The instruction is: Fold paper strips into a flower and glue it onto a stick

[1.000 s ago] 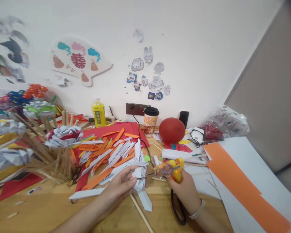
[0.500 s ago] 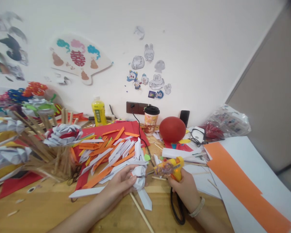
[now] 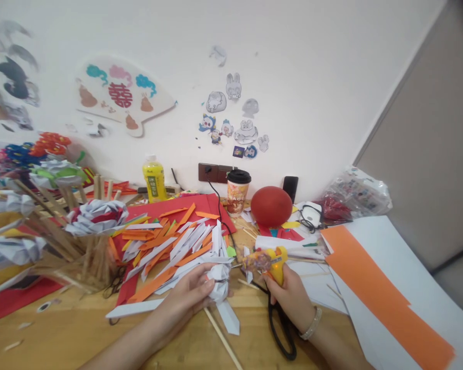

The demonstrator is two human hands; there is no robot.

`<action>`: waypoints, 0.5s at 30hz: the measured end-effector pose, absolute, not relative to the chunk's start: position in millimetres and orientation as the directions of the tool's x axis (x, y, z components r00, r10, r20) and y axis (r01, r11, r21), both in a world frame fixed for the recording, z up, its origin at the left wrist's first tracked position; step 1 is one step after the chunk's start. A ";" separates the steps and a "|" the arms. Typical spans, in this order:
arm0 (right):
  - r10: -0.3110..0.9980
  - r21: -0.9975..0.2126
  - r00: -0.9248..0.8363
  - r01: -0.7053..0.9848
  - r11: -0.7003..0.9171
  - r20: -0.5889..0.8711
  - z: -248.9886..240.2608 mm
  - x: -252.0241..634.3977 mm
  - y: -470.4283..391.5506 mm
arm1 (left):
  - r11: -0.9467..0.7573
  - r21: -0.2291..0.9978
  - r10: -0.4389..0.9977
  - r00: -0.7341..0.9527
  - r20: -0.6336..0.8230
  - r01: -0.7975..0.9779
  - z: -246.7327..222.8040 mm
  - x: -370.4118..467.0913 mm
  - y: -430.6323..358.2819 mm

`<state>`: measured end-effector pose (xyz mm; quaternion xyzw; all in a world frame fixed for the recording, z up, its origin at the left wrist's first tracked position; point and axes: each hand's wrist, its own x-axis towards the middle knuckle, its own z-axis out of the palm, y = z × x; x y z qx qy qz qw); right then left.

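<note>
My left hand (image 3: 195, 290) is closed on a white folded-paper flower (image 3: 218, 283), fingers and thumb on its left side. A thin wooden stick (image 3: 224, 339) slants down to the right below the flower, and a white paper strip (image 3: 228, 316) lies under it. My right hand (image 3: 289, 295) grips the handle of a yellow glue gun (image 3: 268, 259). The gun's nozzle points left, close to the flower's upper right side; whether it touches cannot be made out. A black cord hangs in a loop below the gun.
Folded orange and white strips (image 3: 177, 246) are piled behind my left hand. Paper flowers on sticks (image 3: 96, 218) crowd the left. A yellow bottle (image 3: 154, 180), lidded cup (image 3: 238, 192) and red balloon (image 3: 271, 206) stand at the back. Large white sheets and orange paper (image 3: 386, 293) lie right.
The view has shifted slightly. The glue gun's nozzle has drawn back a little from the flower's front and sits higher. Both hands keep their holds.
</note>
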<state>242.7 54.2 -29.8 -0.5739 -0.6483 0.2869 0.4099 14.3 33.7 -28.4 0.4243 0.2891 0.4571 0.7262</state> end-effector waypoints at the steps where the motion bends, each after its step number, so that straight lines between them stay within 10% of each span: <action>1: 0.982 -0.845 -0.002 0.508 0.166 0.191 -29.0 242.7 54.1 | 0.223 0.879 0.909 0.416 -0.032 -0.421 -28.4 14.1 33.6; 15: 0.971 -0.864 0.080 0.477 0.161 0.226 -35.9 238.4 52.8 | 0.221 0.883 0.912 0.409 -0.037 -0.413 -26.1 14.3 32.6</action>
